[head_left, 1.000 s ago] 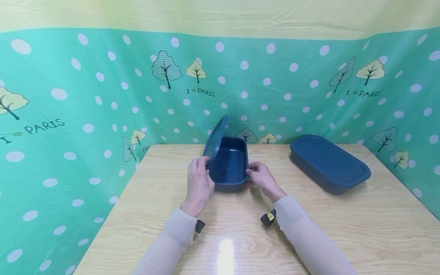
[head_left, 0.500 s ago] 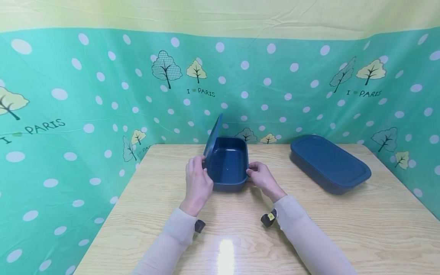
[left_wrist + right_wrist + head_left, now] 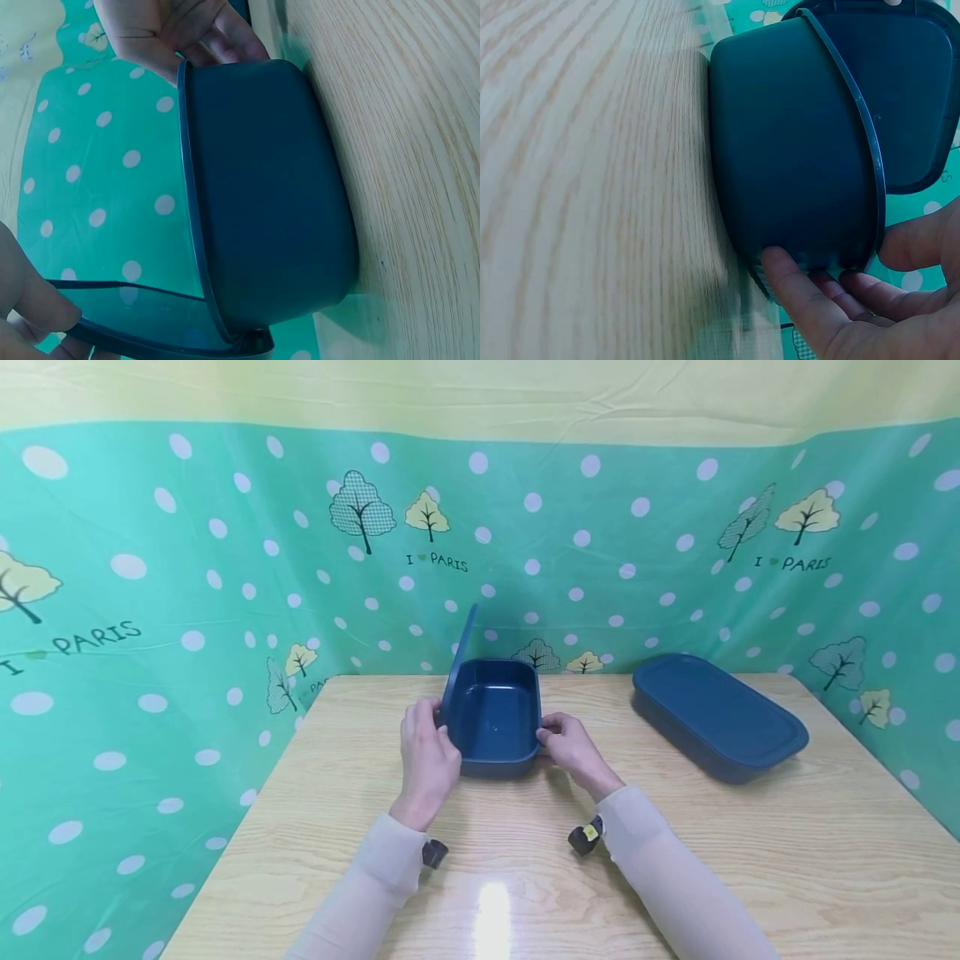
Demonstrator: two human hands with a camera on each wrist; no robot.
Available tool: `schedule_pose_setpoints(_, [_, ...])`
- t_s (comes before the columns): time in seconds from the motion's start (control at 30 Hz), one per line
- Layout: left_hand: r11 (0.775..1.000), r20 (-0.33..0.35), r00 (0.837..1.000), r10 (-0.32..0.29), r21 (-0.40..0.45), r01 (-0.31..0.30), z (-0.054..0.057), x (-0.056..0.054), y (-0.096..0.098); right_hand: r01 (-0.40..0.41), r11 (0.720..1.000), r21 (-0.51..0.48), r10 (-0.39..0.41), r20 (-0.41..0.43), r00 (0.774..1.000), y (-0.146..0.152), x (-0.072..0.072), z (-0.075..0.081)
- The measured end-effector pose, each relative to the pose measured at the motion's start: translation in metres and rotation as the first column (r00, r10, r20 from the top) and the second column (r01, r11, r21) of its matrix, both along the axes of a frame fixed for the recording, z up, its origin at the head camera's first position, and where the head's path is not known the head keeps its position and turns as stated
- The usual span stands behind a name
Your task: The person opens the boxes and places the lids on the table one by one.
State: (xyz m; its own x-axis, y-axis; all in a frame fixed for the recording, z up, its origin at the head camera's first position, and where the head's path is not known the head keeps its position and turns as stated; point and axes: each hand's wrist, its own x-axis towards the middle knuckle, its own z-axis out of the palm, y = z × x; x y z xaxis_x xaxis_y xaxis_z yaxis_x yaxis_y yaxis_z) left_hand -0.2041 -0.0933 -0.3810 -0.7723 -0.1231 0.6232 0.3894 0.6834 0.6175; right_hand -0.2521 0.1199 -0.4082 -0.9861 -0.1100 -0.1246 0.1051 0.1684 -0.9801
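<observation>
A dark blue rectangular food container (image 3: 495, 718) stands uncovered on the table, its inside bare. Its lid (image 3: 459, 660) is raised on edge along the left side, almost upright and leaning slightly right at the top. My left hand (image 3: 429, 760) pinches the lid's near edge between thumb and fingers, as the left wrist view also shows. On the opposite side, my right hand (image 3: 573, 747) grips the container's wall. In the right wrist view its thumb is at the rim and its fingers (image 3: 802, 292) press the outer wall. The lid's underside (image 3: 911, 97) shows there too.
A second, longer dark blue container (image 3: 720, 718) with its lid on lies at an angle on the right of the wooden table (image 3: 525, 877). Behind the table's back edge hangs a green dotted curtain (image 3: 600, 543), which also runs down both sides.
The left hand has swung the lid leftward and more upright, from leaning over the container to near its left edge. The right hand and the other container stay in place.
</observation>
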Motion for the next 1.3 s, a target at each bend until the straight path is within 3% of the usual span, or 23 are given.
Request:
schedule_pose_setpoints(0.57, [0.998,0.001,1.000,0.023,0.064,-0.023,0.0015,-0.0015,-0.0025,0.008,0.999,0.036,-0.008,-0.016,1.000,-0.0004,-0.0013,-0.0023])
schedule_pose_setpoints(1.07, [0.990,0.065,0.998,0.024,0.140,-0.033,0.0044,-0.0017,-0.0040,0.001,1.000,0.029,-0.001,-0.008,1.000,0.0003,0.0005,0.0002])
schedule_pose_setpoints(1.3, [0.984,0.058,0.998,0.040,0.168,-0.049,0.0019,-0.0038,-0.0050,-0.004,1.000,0.018,0.004,-0.005,1.000,0.0004,0.0003,-0.0001])
